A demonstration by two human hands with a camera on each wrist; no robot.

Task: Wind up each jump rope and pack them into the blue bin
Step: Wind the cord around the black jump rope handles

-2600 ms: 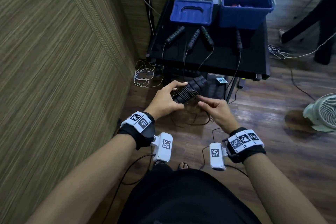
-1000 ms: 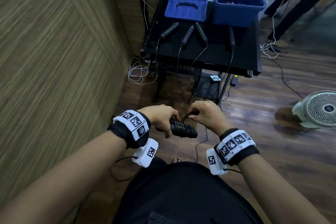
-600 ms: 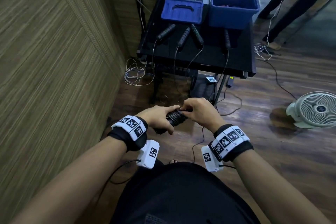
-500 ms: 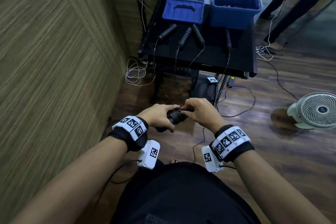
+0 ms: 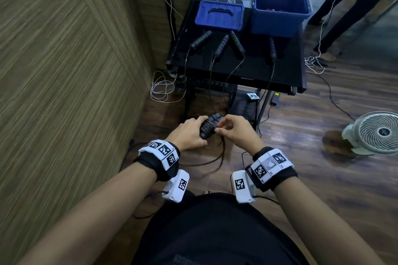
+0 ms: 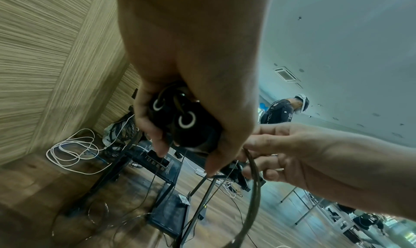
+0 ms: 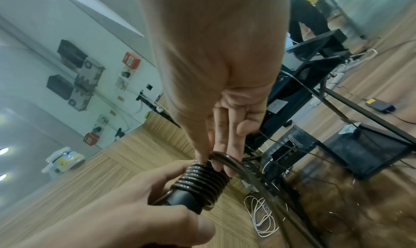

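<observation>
Black foam pair: two black foam jump-rope handles (image 5: pixel 208 127) held side by side in the left hand (image 5: pixel 189 133), their ringed end caps toward the wrist in the left wrist view; long axis runs from the left palm up and away toward the table.
Coil: dark thin cord (image 7: pixel 203 179) in tight turns round the handle pair, just beyond the left fingers.
Left fingers: curled round the handle pair, thumb under it.
Right fingers: the right hand (image 5: pixel 235 130) lies just right of the handles; its fingertips (image 7: pixel 221 164) pinch the cord's free loop against the last turn.
Loose cord: a blurred length hangs from the right hand toward the wooden floor (image 5: pixel 301 178).
Nearer hand: the right is on the free end, so the next turn is likely its work while the left steadies.
Blue plastic bin (image 5: pixel 280 13): open, on the far right of the black table (image 5: pixel 286 75), well apart from both hands; something reddish shows inside, too small to name.
Blue lid (image 5: pixel 219 15): lies flat beside the bin, to its left.
Unwound ropes: four black handles (image 5: pixel 224 46) lie on the table before the bin, cords trailing over the near edge.
</observation>
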